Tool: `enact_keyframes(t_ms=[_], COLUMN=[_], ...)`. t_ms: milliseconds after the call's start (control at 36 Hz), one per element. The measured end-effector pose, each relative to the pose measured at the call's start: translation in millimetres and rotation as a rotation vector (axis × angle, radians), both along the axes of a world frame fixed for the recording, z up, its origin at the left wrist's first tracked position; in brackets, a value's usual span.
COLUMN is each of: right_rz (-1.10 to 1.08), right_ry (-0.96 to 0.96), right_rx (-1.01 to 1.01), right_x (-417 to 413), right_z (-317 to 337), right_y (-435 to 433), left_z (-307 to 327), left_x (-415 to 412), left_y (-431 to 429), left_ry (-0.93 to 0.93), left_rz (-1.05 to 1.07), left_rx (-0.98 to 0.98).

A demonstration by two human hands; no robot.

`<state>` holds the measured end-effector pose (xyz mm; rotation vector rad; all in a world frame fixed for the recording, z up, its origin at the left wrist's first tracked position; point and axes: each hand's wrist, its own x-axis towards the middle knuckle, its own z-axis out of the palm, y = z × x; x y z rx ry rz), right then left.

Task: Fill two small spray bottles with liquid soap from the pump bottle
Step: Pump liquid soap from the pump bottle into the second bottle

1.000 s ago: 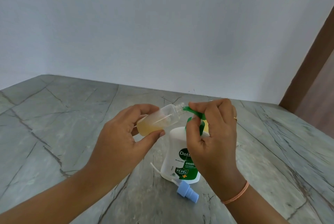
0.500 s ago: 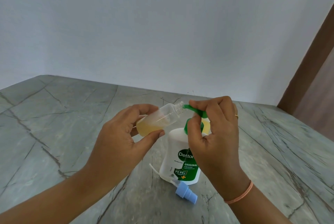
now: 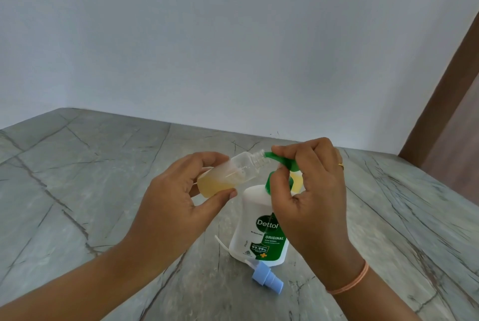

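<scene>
Tilting it like this, is that right? My left hand (image 3: 171, 206) has its fingers and thumb wrapped round the lower body of the small clear plastic spray bottle (image 3: 233, 174), neck raised to the spout. (Learner)

Yes. The open neck sits right against the tip of the green pump head (image 3: 281, 161), which is where it belongs. Your right hand (image 3: 311, 199) has its fingers curled over that head. Press straight down and slowly, so the spout doesn't swing off the neck. (Coach)

The white plastic pump bottle (image 3: 259, 232) stands upright on the grey veined stone worktop (image 3: 77, 191). Could it tip? (Learner)

I'd judge it could, if you push sideways. Keep the force vertical. The amber soap lies pooled in the lower end of the small bottle, roughly a third full, so several more strokes seem needed. Stop short of the neck threads, or the cap won't seat cleanly. (Coach)

And the cap? (Learner)

The pale blue spray cap (image 3: 268, 278) lies on its side in front of the pump bottle, within easy reach. (Coach)

The second bottle? (Learner)

Possibly the yellowish shape (image 3: 296, 182) behind the pump; your hand hides most of it, so I can't say. (Coach)
</scene>
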<state>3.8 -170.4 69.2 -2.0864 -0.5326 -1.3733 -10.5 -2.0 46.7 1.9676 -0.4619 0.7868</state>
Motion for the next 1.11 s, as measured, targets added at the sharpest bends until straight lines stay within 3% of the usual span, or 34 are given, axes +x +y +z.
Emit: enact_keyframes(t_ms=[1111], right_rz=[0.009], right_ry=[0.006], right_rx=[0.046], right_x=[4.1], right_z=[-13.2], right_y=[4.2], left_z=[-1.1], left_x=[0.9], left_y=[0.3], left_ry=[0.026], left_rz=[0.023], left_rx=[0.019])
